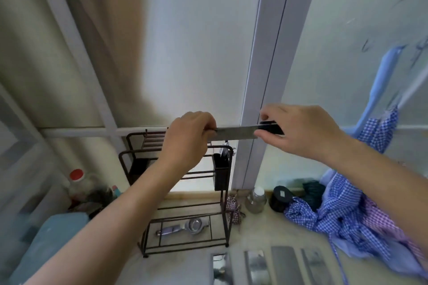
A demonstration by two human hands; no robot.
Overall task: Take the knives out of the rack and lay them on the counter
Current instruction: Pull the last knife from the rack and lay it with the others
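Note:
A knife with a wide steel blade and a black handle is held level above the dark metal rack. My right hand grips the black handle. My left hand pinches the far end of the blade. Several steel blades lie side by side on the counter at the bottom of the view. A black holder hangs on the rack's right side with something thin standing in it.
A metal squeezer lies on the rack's lowest shelf. Blue and pink checked cloth is heaped on the right. A steel jar and a dark jar stand by the wall. Bottles and a blue container sit left.

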